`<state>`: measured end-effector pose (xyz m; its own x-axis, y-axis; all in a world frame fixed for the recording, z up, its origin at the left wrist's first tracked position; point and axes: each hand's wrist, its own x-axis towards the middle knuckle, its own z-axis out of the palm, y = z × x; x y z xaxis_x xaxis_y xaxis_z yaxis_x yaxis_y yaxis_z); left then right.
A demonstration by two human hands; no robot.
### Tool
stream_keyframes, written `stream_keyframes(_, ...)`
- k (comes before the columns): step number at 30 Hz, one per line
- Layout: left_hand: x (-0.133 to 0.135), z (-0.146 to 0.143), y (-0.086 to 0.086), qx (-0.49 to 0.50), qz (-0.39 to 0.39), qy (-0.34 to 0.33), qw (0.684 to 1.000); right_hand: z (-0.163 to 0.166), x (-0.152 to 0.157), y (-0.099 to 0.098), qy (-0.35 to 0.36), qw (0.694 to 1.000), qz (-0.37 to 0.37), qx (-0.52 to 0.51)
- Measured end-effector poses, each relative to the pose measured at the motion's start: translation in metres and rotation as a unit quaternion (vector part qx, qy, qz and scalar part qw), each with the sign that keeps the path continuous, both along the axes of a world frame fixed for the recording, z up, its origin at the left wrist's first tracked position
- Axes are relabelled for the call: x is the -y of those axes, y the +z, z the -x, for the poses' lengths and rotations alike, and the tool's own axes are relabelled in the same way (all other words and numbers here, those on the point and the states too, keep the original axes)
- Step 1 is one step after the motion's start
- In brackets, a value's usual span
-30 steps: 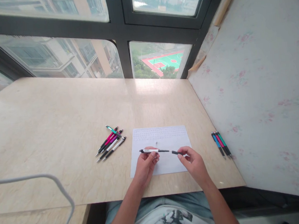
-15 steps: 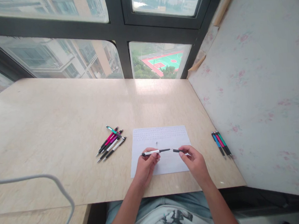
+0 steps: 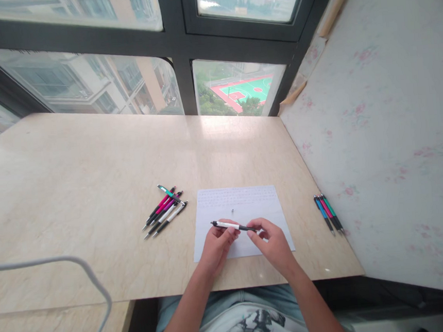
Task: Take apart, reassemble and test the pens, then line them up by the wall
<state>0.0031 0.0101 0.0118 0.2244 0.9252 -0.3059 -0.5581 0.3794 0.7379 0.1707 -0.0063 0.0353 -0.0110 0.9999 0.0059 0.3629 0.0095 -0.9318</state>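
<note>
My left hand (image 3: 217, 246) is closed around the white barrel of a ballpoint pen (image 3: 228, 225), its black clicker end pointing left. At the pen's black front end, the fingers of my right hand (image 3: 269, 242) are pinched together. They partly hide that end and the dark sleeve seen in them earlier. Both hands are above a sheet of paper (image 3: 243, 197) with lines of writing along its top. A tiny dark piece (image 3: 232, 211) lies on the sheet just beyond the pen; it is too small to identify.
Several pens (image 3: 163, 212) lie in a loose pile left of the paper, a green one across the top. More pens (image 3: 328, 213) rest side by side near the papered wall (image 3: 390, 146). A grey cable (image 3: 87, 276) curves over the table's left front. Windows stand behind the table.
My right hand has moved left, bringing the dark sleeve to the pen's front end and closing the gap between them. The pen now slants slightly down to the right.
</note>
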Motion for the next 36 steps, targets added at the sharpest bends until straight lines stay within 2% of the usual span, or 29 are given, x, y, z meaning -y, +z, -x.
stream_keyframes(5, 0.0, 0.0, -0.002, 0.033, 0.019, 0.014, 0.999, 0.007, -0.008, -0.017, 0.02, 1.0, -0.006, 0.011)
stream_keyframes(9, -0.001, 0.0, -0.004, 0.053, 0.037, 0.037, 0.997, 0.01, -0.027, -0.029, 0.009, 0.992, -0.022, 0.12)
stream_keyframes(14, -0.002, -0.001, -0.004, 0.057, 0.039, 0.038, 0.997, 0.027, -0.051, -0.025, 0.041, 0.967, -0.067, 0.242)
stream_keyframes(17, -0.001, -0.001, -0.003, 0.056, 0.043, 0.04, 0.997, 0.034, -0.055, -0.024, 0.051, 0.957, -0.07, 0.277)
stream_keyframes(20, -0.001, 0.0, -0.002, 0.057, 0.041, 0.038, 0.997, 0.029, -0.05, -0.029, 0.053, 0.974, -0.053, 0.215)
stream_keyframes(23, -0.001, 0.001, -0.002, 0.063, 0.039, 0.04, 0.996, 0.013, -0.037, -0.032, 0.026, 0.997, 0.001, 0.076)
stream_keyframes(28, -0.001, 0.002, -0.003, 0.07, 0.043, 0.038, 0.996, -0.014, -0.011, -0.022, -0.06, 0.991, 0.072, -0.096)
stream_keyframes(32, -0.001, 0.001, -0.006, 0.069, 0.047, 0.045, 0.995, -0.021, 0.005, -0.011, -0.081, 0.987, 0.056, -0.13)
stream_keyframes(36, -0.002, 0.0, -0.004, 0.047, 0.045, 0.041, 0.997, -0.017, 0.008, -0.011, -0.073, 0.993, 0.024, -0.089)
